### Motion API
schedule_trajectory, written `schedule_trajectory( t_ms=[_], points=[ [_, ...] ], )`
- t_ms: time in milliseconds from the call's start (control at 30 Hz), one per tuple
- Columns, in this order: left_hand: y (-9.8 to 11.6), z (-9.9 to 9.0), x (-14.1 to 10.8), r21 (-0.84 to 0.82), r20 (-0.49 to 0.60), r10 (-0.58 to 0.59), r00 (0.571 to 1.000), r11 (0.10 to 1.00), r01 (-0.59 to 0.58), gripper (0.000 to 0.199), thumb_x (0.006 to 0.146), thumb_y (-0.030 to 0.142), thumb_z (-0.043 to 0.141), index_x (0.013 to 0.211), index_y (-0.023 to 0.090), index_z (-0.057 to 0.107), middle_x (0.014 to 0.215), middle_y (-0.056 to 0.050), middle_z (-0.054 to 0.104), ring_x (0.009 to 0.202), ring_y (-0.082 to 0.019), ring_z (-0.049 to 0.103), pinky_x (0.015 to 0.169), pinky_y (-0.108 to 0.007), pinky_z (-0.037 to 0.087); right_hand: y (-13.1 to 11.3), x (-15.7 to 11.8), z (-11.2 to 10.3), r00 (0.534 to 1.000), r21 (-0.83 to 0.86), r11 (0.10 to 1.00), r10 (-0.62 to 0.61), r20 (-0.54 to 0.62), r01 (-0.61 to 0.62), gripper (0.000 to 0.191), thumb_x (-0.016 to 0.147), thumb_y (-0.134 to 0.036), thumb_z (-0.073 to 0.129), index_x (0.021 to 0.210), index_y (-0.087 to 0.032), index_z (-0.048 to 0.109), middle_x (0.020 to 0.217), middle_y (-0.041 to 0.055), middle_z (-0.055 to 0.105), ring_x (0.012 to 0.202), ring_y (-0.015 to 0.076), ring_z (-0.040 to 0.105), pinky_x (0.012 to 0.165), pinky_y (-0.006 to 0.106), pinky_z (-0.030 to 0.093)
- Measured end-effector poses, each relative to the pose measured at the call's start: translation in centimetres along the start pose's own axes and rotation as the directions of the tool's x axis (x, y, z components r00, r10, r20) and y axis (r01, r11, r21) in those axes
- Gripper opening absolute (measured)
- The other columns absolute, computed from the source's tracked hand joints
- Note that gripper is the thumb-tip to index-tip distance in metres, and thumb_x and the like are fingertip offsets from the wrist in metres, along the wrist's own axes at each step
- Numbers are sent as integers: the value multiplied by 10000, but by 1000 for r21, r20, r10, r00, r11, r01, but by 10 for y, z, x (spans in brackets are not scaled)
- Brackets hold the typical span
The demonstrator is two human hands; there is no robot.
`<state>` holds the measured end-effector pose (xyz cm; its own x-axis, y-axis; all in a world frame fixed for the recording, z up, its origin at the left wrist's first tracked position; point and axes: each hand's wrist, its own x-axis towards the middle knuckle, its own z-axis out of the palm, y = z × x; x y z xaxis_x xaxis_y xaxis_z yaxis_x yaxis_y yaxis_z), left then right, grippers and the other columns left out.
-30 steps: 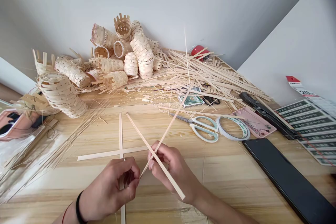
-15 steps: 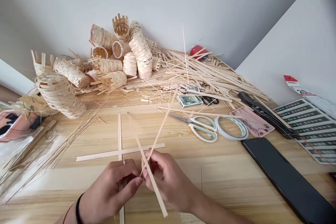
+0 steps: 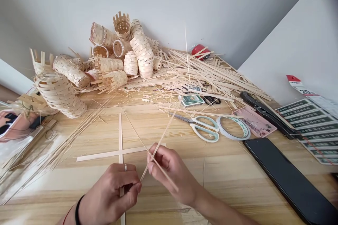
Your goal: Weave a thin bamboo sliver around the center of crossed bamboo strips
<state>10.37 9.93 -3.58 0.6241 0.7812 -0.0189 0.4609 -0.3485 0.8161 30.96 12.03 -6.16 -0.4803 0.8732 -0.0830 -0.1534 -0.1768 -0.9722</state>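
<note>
Two thin wooden strips cross in an X above the table. The fingers of my right hand (image 3: 173, 174) pinch them at the crossing. My left hand (image 3: 116, 190), with a ring and a black wrist band, is closed on the lower end of the strip (image 3: 165, 129) that slants up to the right. The other held strip (image 3: 136, 133) leans up to the left. Beneath my hands, a flat upright strip (image 3: 120, 133) and a flat crosswise strip (image 3: 99, 155) lie crossed on the wooden table (image 3: 79, 182), partly hidden by my left hand.
Woven baskets (image 3: 142, 52) are heaped at the back left beside a pile of loose strips (image 3: 211, 74). To the right are scissors (image 3: 204, 128), a tape roll (image 3: 233, 128), a pink tray (image 3: 260, 123), a black cutter (image 3: 266, 114) and a phone (image 3: 287, 179). Thin strands (image 3: 71, 137) lie left.
My right hand has moved slightly up and right with the crossed strips, while my left hand has shifted slightly down and left. The gap between my hands is wider. The left-leaning strip has turned edge-on.
</note>
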Motion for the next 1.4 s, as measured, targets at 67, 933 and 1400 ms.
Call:
schedule_trajectory(
  t_ms=[67,933,1400],
  points=[
    [0,1,-1,-7,-2,2,1000,1000,-2,303,1019,202,420,716,206,416,646,38,437,585,-107,424,569,-231,310,2,1,-5,998,12,999,-44,-36,45,257,941,-419,629,851,-209,512,724,-32,483,631,129,418,585,275,349],
    [-5,0,-9,-9,-48,27,998,1000,-28,312,953,172,412,663,211,305,609,19,408,582,-137,406,569,-274,293,-9,25,-40,914,257,960,5,-405,108,177,768,-305,725,739,-212,578,596,-58,494,525,106,407,521,263,348],
    [1,-1,-12,93,-57,77,995,993,-71,297,918,125,375,681,221,223,585,32,361,556,-137,394,543,-258,325,-22,41,-81,760,301,915,-11,-649,270,228,651,-268,763,658,-207,544,594,-62,465,524,86,350,490,239,316]
  ],
)
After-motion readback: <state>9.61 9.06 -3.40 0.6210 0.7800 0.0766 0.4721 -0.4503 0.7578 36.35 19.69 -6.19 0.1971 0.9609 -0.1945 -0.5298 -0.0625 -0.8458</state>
